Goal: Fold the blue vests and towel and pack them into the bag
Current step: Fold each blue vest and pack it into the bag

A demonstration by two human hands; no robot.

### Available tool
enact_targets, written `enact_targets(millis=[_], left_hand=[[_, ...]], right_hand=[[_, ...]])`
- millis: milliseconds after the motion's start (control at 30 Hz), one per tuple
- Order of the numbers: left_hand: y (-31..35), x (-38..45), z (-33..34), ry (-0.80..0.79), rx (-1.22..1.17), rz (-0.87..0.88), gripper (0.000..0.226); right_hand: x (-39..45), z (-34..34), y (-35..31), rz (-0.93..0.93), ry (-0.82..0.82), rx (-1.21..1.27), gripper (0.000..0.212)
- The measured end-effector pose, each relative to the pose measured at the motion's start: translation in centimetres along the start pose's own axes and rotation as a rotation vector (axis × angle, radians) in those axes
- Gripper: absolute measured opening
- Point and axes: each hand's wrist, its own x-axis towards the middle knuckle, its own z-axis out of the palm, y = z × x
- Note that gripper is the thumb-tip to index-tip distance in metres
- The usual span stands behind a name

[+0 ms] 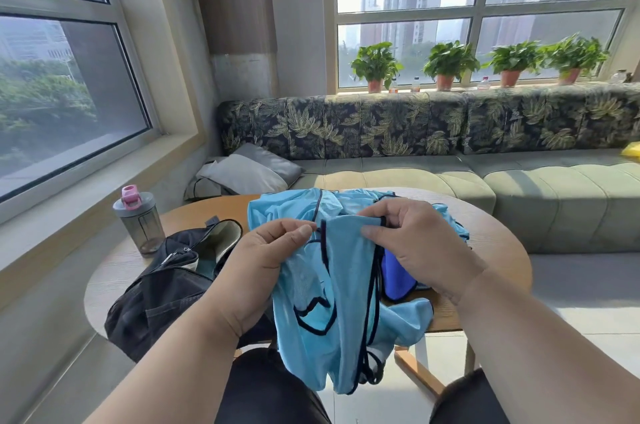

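Observation:
A light blue mesh vest (343,306) with dark trim hangs from both my hands over the table's near edge, its lower part draping past my knees. My left hand (266,264) pinches its top edge on the left; my right hand (412,243) pinches the strap at the top right. More light blue vests (287,212) lie in a heap on the table behind. A darker blue cloth (396,276) shows under my right hand. The black bag (162,288) lies open on the table at the left.
The round wooden table (495,240) carries a grey bottle with a pink lid (138,219) at its left edge. Behind stands a green sofa (519,188) with a grey cushion (249,170). Potted plants (450,63) line the windowsill.

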Motion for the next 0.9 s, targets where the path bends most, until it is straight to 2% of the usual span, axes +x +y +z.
enact_targets(millis=[100, 233, 300, 467, 600, 667, 733, 800, 900], left_hand=[[0.7, 0.2, -0.8, 0.051, 0.006, 0.003, 0.026], [2.0, 0.8, -2.5, 0.076, -0.033, 0.065, 0.041], [2.6, 0.9, -3.1, 0.066, 0.026, 0.14, 0.042], [2.7, 0.8, -2.9, 0.059, 0.065, 0.226, 0.033], [2.5, 0.6, -1.8, -0.033, -0.003, 0.185, 0.066], [2.4, 0.6, -1.4, -0.051, -0.012, 0.18, 0.068], [2.6, 0.4, -1.1, -0.072, -0.037, 0.169, 0.058], [2.6, 0.3, -1.1, -0.058, -0.051, 0.157, 0.037], [2.7, 0.2, -1.1, -0.041, -0.046, 0.143, 0.031]], right_hand=[[0.5, -1.1, 0.3, -0.003, 0.152, -0.078, 0.002], [0.8, -2.1, 0.4, -0.079, 0.331, -0.093, 0.004], [0.8, -2.1, 0.4, -0.092, 0.38, -0.084, 0.004], [0.2, -0.6, -0.3, -0.012, 0.201, 0.03, 0.014], [-0.8, 1.9, -0.1, 0.045, -0.041, 0.006, 0.022], [-1.4, 2.9, -0.1, 0.031, -0.151, 0.014, 0.03], [-1.8, 3.3, -0.2, -0.015, -0.181, -0.034, 0.042], [-2.0, 3.3, -0.1, -0.089, -0.173, -0.095, 0.051], [-1.8, 3.3, 0.7, -0.139, -0.155, -0.175, 0.055]])
